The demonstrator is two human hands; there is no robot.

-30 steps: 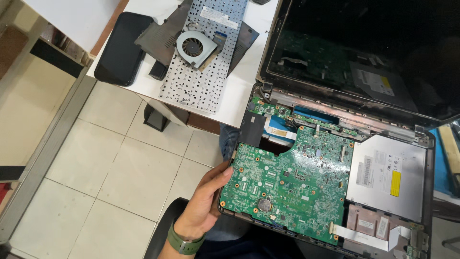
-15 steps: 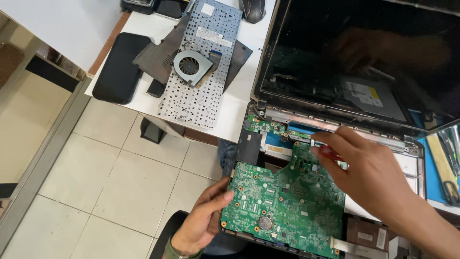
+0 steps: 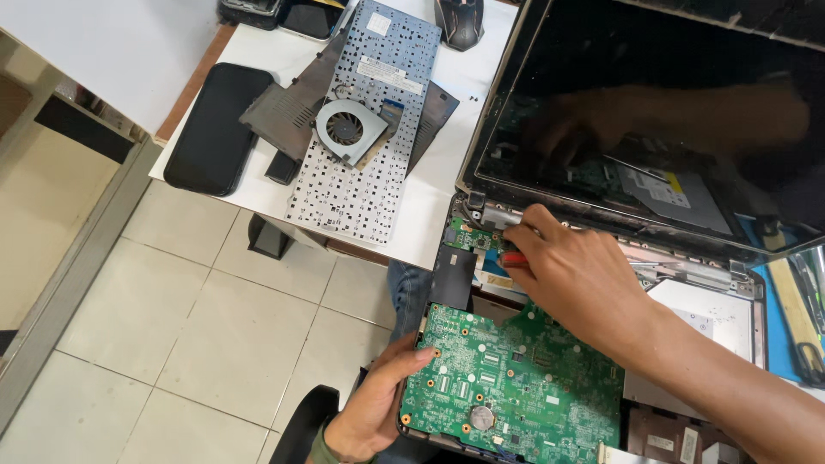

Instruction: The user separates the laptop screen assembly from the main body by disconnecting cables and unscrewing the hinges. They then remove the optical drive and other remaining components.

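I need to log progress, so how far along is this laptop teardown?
Done: the keyboard, cooling fan and a dark cover panel lie removed on the white table. In hand: the left hand steadies the laptop base beside the green motherboard; the right hand works with a red-handled tool near the hinge. Left: the motherboard sits in the base.
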